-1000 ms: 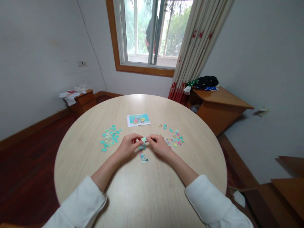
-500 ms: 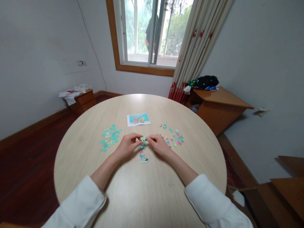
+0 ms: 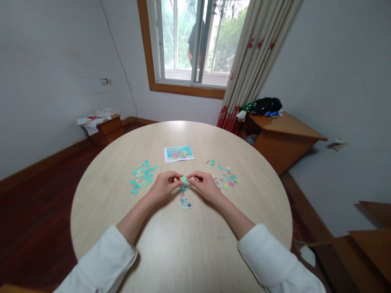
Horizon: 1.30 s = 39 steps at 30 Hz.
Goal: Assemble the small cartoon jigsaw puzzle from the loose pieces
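A narrow strip of joined jigsaw puzzle pieces (image 3: 184, 199) lies on the round table, pointing toward me. At its far end my left hand (image 3: 166, 185) pinches the left edge of a light green puzzle piece (image 3: 183, 179). From the other side my right hand (image 3: 203, 185) has its thumb and index finger closed at the same piece. The fingertips partly cover how that piece meets the strip. Beyond the hands lies a picture card (image 3: 179, 154) with a pink and a yellow cartoon figure on turquoise.
Loose turquoise and pale green pieces (image 3: 143, 175) are spread left of my hands. Pink, yellow and turquoise pieces (image 3: 229, 179) lie to the right, partly behind my right hand. The pale round table (image 3: 183, 256) has a wooden cabinet (image 3: 284, 126) behind it at right.
Both hands stay at the far end of the strip. My right fingertips have shifted slightly at the light green piece; the strip, card and loose pieces look unchanged.
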Each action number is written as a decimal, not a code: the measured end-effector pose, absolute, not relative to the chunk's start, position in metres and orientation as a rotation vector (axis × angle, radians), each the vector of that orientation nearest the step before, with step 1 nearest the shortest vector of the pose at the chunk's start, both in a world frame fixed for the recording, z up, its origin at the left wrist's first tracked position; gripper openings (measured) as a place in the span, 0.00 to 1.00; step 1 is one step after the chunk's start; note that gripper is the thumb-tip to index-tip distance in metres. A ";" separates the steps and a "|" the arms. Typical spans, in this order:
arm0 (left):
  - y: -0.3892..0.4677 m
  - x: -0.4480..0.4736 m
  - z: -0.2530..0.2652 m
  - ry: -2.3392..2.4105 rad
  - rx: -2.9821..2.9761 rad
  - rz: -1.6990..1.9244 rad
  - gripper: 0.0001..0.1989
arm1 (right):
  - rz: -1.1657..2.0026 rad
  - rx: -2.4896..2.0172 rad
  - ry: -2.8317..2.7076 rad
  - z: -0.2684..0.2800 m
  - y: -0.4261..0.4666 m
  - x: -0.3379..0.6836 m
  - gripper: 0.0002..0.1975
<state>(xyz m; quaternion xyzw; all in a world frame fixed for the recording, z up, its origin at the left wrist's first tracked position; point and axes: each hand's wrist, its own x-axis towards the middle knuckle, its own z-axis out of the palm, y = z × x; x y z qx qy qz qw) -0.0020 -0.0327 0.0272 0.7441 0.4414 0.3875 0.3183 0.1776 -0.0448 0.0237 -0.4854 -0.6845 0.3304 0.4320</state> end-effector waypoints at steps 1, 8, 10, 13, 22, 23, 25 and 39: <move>-0.033 -0.002 0.027 1.160 1.954 1.015 0.12 | 0.817 -1.208 -1.709 0.024 -0.045 0.177 0.10; -0.033 0.000 0.027 1.138 1.893 0.989 0.13 | 0.775 -1.229 -1.719 0.022 -0.044 0.176 0.08; -0.033 0.000 0.028 1.140 1.879 0.980 0.13 | 0.755 -1.237 -1.728 0.022 -0.045 0.176 0.08; -0.032 -0.001 0.030 1.142 1.853 0.980 0.12 | 0.748 -1.230 -1.742 0.023 -0.046 0.175 0.08; -0.025 -0.002 0.024 1.081 1.692 0.989 0.11 | 0.728 -1.260 -1.775 0.026 -0.049 0.173 0.07; -0.024 -0.003 0.023 1.090 1.677 0.984 0.10 | 0.720 -1.269 -1.784 0.025 -0.049 0.173 0.06; -0.022 -0.005 0.022 1.117 1.646 0.972 0.10 | 0.700 -1.292 -1.810 0.023 -0.048 0.175 0.06; -0.016 -0.011 0.015 1.279 1.678 0.870 0.08 | 0.613 -1.375 -2.027 0.016 -0.046 0.178 0.04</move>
